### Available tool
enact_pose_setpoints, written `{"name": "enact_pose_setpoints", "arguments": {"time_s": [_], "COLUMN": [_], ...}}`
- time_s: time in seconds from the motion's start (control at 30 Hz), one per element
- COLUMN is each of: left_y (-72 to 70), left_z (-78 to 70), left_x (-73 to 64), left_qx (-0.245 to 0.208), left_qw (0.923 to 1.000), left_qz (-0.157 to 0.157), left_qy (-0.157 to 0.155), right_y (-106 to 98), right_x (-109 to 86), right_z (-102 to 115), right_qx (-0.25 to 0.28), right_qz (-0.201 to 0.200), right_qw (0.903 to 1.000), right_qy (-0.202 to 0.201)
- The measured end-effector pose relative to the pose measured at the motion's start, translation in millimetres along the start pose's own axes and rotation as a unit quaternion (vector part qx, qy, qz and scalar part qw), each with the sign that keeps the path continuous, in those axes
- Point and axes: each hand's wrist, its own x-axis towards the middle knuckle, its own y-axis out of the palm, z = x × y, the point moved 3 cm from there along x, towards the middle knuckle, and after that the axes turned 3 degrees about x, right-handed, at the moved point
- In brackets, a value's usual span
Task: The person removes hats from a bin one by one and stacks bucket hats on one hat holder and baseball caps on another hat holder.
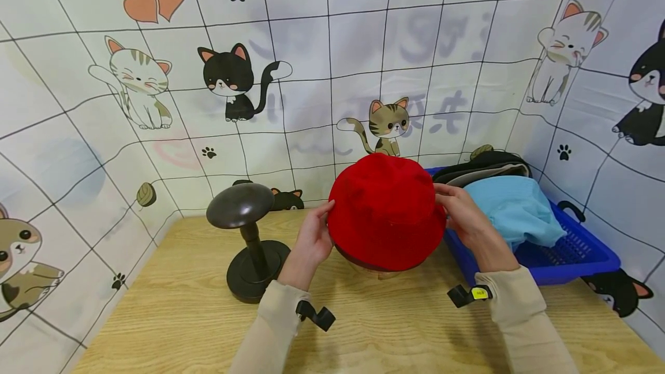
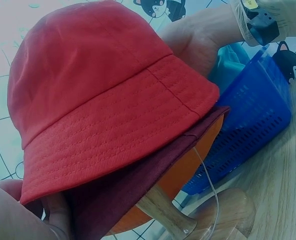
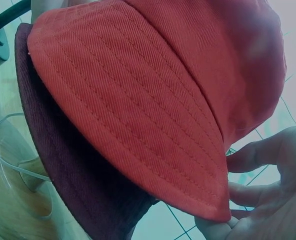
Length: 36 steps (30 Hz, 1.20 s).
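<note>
A red bucket hat (image 1: 387, 212) sits over a maroon hat (image 3: 73, 155), with an orange brim (image 2: 203, 150) showing lower still. Beneath them is a wooden hat stand (image 2: 168, 212), mostly hidden by the hats. My left hand (image 1: 314, 238) pinches the left edge of the red brim, some fingers tucked under it. At the opposite side my right hand (image 1: 467, 218) holds the brim's edge between thumb and fingers. In the right wrist view the red brim stands apart from the maroon one along the front.
A dark, mushroom-shaped hat stand (image 1: 249, 241) stands bare on the left of the wooden table (image 1: 171, 316). To the right, a blue plastic basket (image 1: 576, 258) holds a light blue hat (image 1: 514, 206) and dark hats (image 1: 488, 163). A cat-printed cloth wall (image 1: 312, 97) closes off the back and sides.
</note>
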Motion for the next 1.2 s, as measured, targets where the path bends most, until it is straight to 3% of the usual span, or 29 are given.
{"name": "enact_pose_setpoints", "arguments": {"time_s": [0.8,1.2], "left_y": [1.2,0.1], "left_z": [2.9,4.2], "left_x": [-2.5,-2.1], "left_qx": [-0.009,-0.014], "left_qw": [0.9996,0.9996], "left_qz": [0.024,0.017], "left_qy": [-0.009,-0.015], "right_y": [-2.0,-0.8], "right_x": [-0.8,-0.7], "right_z": [-0.8,0.6], "right_qx": [0.008,0.011], "right_qz": [-0.004,-0.001], "right_qw": [1.0,0.9999], "right_qy": [0.004,0.007]}}
